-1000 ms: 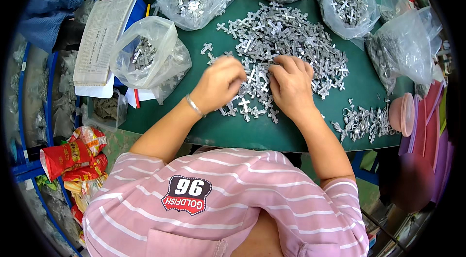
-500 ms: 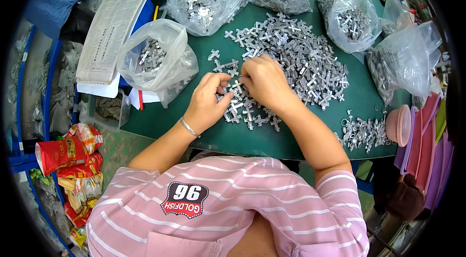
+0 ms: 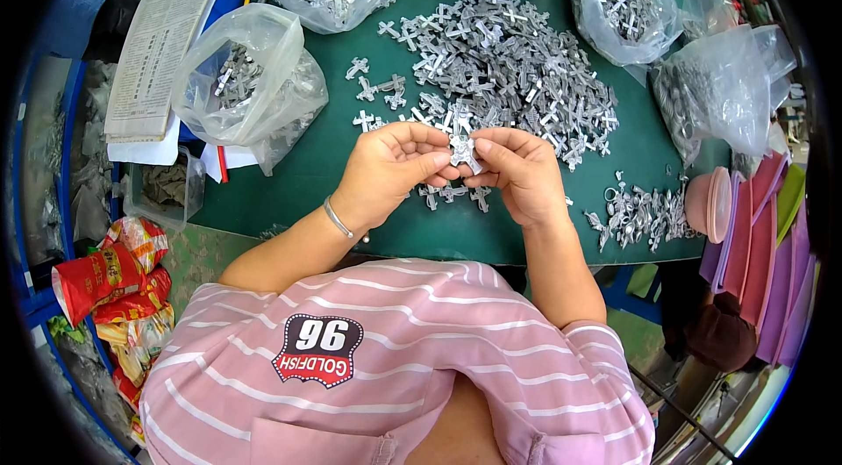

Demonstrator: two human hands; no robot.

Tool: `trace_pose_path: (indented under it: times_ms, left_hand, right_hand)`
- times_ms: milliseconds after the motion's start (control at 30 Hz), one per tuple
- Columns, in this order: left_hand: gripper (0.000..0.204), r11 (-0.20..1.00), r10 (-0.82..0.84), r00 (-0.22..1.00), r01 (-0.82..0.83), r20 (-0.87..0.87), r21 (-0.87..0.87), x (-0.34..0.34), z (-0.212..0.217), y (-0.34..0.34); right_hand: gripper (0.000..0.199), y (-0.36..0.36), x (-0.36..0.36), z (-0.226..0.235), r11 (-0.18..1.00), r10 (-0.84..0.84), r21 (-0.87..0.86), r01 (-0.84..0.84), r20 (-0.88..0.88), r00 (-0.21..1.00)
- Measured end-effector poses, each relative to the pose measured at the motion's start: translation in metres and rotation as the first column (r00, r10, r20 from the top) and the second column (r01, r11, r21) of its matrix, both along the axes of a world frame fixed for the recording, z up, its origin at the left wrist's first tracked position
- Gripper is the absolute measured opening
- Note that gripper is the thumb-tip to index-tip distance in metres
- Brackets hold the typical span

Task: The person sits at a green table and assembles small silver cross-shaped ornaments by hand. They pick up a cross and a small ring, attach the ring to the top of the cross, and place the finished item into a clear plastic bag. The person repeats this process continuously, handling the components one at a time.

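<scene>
A small silver-grey metal cross (image 3: 462,149) is pinched between the fingertips of both hands, above the near side of the pile. My left hand (image 3: 386,168), with a bangle at the wrist, grips its left side. From the right, my right hand (image 3: 529,174) closes thumb and fingers on the same piece. Whether more than one cross is in the grip, I cannot tell. Just beyond lies a large pile of similar crosses (image 3: 517,70). A few loose crosses (image 3: 392,89) lie left of it, and others show just below my fingers.
Clear plastic bags of metal parts stand around the green table (image 3: 351,232): an open bag (image 3: 289,88) at left, others along the back and right. Small metal pieces (image 3: 645,215) lie near a pink container (image 3: 709,202). Printed sheets (image 3: 162,53) lean at far left.
Both hands have left the pile's near edge and come together, with a cross now raised between their fingertips. My right hand moved toward me. The whole view has shifted slightly.
</scene>
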State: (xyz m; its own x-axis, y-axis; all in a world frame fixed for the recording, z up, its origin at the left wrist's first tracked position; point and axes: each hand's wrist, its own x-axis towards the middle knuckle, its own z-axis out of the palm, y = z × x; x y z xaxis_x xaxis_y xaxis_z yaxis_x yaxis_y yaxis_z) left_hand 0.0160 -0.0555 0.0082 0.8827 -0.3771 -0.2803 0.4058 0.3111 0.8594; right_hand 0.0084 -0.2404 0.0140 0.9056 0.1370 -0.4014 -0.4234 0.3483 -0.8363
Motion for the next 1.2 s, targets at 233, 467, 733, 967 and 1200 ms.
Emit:
trace_pose_path:
  times_ms: [233,467,733,967,1200]
  left_hand:
    - [0.021,1.0,-0.004,0.999,0.005,-0.049,0.018,-0.001,-0.006,0.0]
    - [0.032,0.924,-0.093,0.91,-0.072,-0.404,-0.375,0.002,-0.014,0.004]
    - [0.048,0.907,0.123,0.991,-0.132,-0.048,-0.4,0.05,0.031,0.017]
    - [0.07,0.806,0.036,0.998,-0.06,-0.052,-0.589,0.047,0.039,0.015]
    - [0.049,0.849,0.048,0.997,-0.07,-0.055,-0.524,0.044,0.037,0.013]
  right_hand:
    - [0.013,-0.001,-0.006,-0.003,0.981,-0.008,-0.193,0.031,0.117,0.993]
    - [0.007,0.015,-0.006,0.005,0.709,0.283,-0.642,0.293,0.639,0.716]
    - [0.009,-0.021,0.093,0.001,0.232,0.491,-0.742,0.629,0.647,0.583]
    - [0.014,0.002,0.124,-0.011,-0.285,0.584,-0.774,0.565,0.327,0.743]
    - [0.016,-0.001,0.12,0.003,-0.174,0.635,-0.832,0.527,0.314,0.706]
